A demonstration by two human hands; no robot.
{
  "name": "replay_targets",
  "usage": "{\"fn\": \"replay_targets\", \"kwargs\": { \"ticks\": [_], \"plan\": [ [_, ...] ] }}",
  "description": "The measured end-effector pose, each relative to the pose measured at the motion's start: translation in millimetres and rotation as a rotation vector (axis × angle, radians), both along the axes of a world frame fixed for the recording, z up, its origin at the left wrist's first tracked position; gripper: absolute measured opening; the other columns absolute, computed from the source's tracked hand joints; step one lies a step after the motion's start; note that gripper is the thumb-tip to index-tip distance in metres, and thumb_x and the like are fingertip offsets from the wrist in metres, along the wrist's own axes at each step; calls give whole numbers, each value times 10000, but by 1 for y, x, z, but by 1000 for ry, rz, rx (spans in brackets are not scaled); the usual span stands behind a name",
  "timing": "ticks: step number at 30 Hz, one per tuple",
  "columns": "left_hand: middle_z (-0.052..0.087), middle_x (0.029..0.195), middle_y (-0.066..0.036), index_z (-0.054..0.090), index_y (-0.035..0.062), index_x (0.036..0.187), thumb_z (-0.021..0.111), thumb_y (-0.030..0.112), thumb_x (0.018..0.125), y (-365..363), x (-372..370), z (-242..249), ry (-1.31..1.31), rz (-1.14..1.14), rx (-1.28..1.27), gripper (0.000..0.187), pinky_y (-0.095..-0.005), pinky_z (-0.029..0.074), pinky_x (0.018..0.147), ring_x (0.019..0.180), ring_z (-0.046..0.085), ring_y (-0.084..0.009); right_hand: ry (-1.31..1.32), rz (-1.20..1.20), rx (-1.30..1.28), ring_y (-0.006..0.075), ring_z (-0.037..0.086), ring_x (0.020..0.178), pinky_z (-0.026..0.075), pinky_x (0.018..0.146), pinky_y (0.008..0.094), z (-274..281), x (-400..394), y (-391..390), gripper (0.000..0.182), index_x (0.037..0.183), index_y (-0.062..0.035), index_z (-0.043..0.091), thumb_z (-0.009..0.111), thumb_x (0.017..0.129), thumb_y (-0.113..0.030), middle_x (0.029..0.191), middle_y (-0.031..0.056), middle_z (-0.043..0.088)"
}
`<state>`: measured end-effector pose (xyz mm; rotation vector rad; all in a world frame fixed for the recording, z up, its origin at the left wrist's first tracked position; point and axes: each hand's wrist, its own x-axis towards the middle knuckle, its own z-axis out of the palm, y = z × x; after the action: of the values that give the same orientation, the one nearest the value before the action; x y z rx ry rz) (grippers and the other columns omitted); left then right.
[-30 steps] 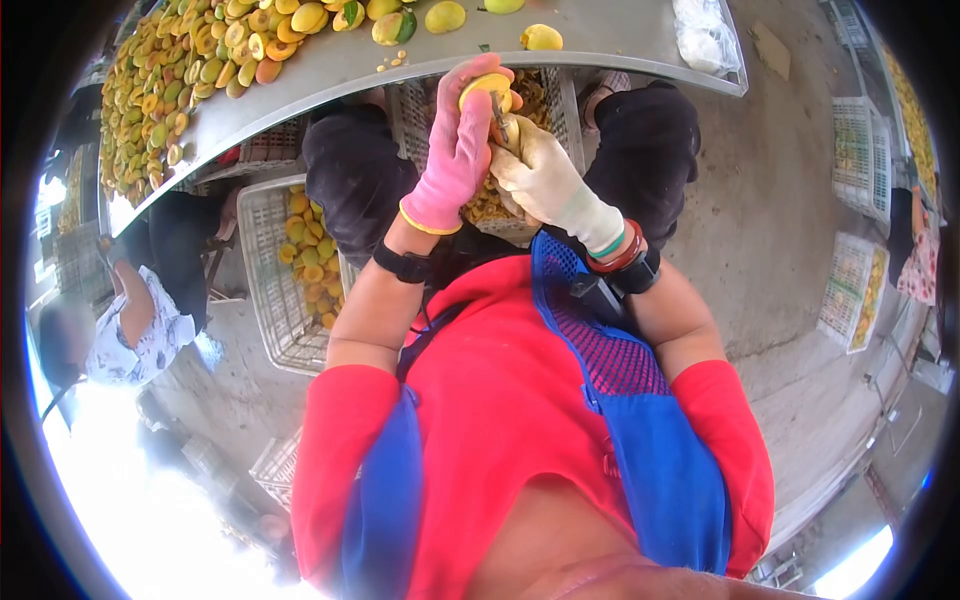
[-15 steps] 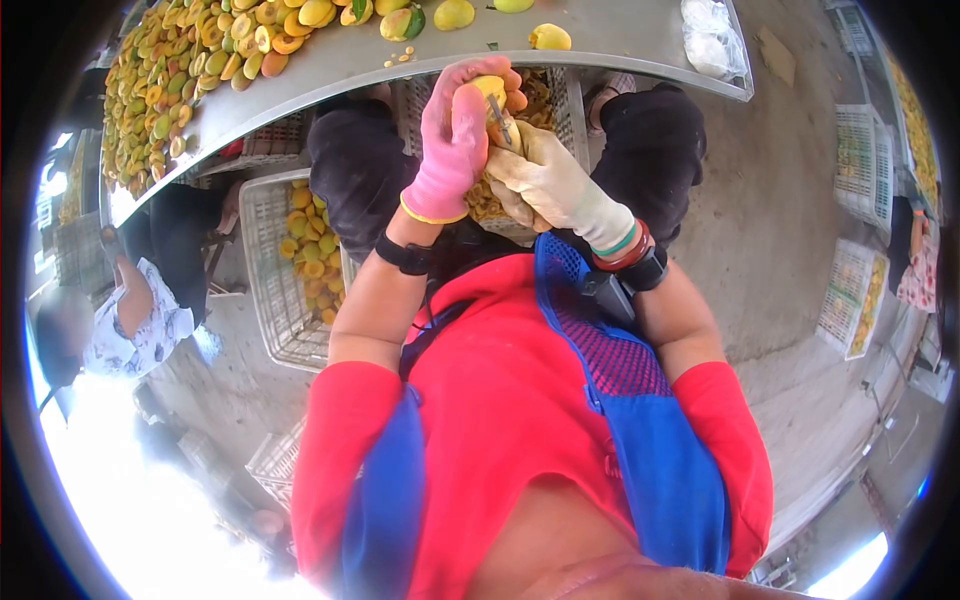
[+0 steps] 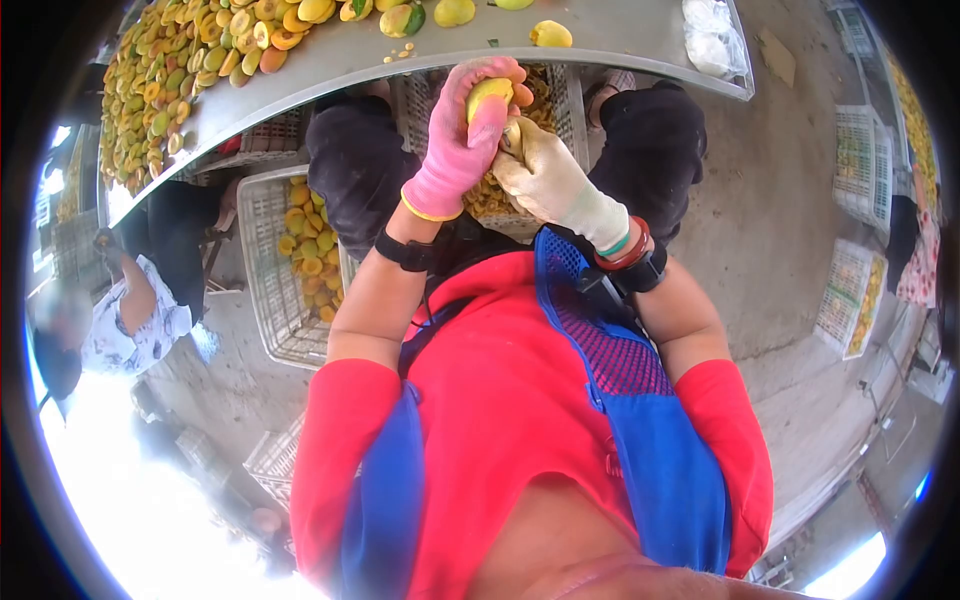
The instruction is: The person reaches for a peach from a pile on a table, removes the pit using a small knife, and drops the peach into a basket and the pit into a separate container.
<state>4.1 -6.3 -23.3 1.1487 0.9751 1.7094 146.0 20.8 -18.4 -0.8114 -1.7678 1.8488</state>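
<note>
My left hand (image 3: 455, 135), in a pink glove, is wrapped round a yellow peach (image 3: 489, 98) above a crate between my knees. My right hand (image 3: 545, 172), in a whitish glove, is closed close against the left fingers, just below the fruit. It grips a small metal-bladed knife (image 3: 513, 138); only a bit of it shows and its handle is hidden in the glove. Beneath both hands, the crate (image 3: 572, 110) holds peach scraps (image 3: 538, 100).
A metal table (image 3: 600, 40) spans the front, with many halved peaches (image 3: 170, 85) heaped left and a plastic bag (image 3: 710, 35) at its right end. A crate of peach halves (image 3: 262, 270) stands by my left leg. Another person (image 3: 135, 310) sits at left.
My right hand has turned and closed in on the fruit. The blade, plainly visible across the peach before, is now mostly hidden. The peach shows a rounder, whole-looking side.
</note>
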Motion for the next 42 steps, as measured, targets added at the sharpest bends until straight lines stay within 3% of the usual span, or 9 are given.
{"fn": "replay_targets", "kwargs": {
  "ticks": [4, 6, 8, 14, 23, 29, 34, 39, 42],
  "plan": [
    [606, 1174, -96, 532, 26, 1252, 587, 355, 1012, 0, -6, -1, -132, -98, -69, 411, -304, 504, 861, 973, 618, -161, -46, 115, -441, 222, 618, 665, 486, 612, 391, 31, 5, 10, 148, 976, 10, 531, 601, 938, -115, 725, 89, 600],
    [612, 1160, -98, 542, 14, 1240, 572, 412, 1012, 1, -10, 1, -116, -136, -77, 460, -307, 506, 861, 964, 617, -163, -52, 104, -334, 219, 615, 669, 485, 617, 391, 25, 4, 10, 149, 973, 10, 530, 602, 941, -116, 723, 87, 597],
    [619, 1144, -101, 553, 2, 1226, 551, 454, 1015, 0, -9, 0, -117, -142, -90, 499, -310, 508, 862, 959, 619, -165, 20, -14, 221, 173, 581, 593, 469, 546, 349, -11, -3, -1, 136, 966, -9, 532, 591, 955, -131, 702, 60, 580],
    [636, 1131, -113, 577, -18, 1187, 467, 445, 1057, 5, -11, 6, -52, -148, -120, 493, -313, 507, 866, 959, 637, -177, 43, 170, -586, 62, 419, 446, 332, 399, 234, 27, 9, 9, 97, 994, -80, 515, 555, 994, -169, 663, -25, 497],
    [688, 1014, -85, 645, -25, 1075, 420, 385, 1077, -4, -22, 12, 3, -266, -352, 467, -311, 529, 795, 872, 663, -165, 95, 333, -868, 50, 315, 372, 234, 338, 228, 29, 19, 11, 227, 871, -129, 474, 609, 994, -263, 554, -56, 360],
    [696, 955, -97, 672, -33, 1028, 452, 297, 1054, 0, -33, 9, 542, -197, -37, 398, -301, 532, 778, 860, 675, -178, 154, 514, -1089, 55, 279, 348, 203, 321, 235, 13, 19, 15, 262, 811, -140, 472, 599, 1006, -261, 538, -64, 327],
    [709, 997, -114, 658, -27, 1032, 366, 340, 1075, -4, -37, -3, 254, -357, -174, 471, -318, 556, 748, 854, 691, -204, 108, 483, -1047, 20, 318, 415, 233, 335, 203, 14, 15, 9, 189, 888, -108, 519, 618, 993, -230, 613, -63, 394],
    [711, 917, -151, 657, -47, 1024, 340, 506, 1074, -28, -76, 28, -20, 336, -331, 639, -285, 580, 609, 696, 705, -202, 72, 399, -797, 51, 352, 402, 262, 346, 228, 3, -2, -11, 219, 949, -110, 469, 622, 985, -262, 601, -46, 411],
    [724, 927, -131, 683, 2, 1055, 414, 393, 1076, -75, -153, 25, 525, 816, -540, 475, -318, 572, 667, 790, 717, -231, -133, 291, -619, 67, 415, 405, 309, 357, 232, 15, 1, -3, 224, 929, -92, 473, 600, 990, -267, 611, -27, 448]
  ]
}}
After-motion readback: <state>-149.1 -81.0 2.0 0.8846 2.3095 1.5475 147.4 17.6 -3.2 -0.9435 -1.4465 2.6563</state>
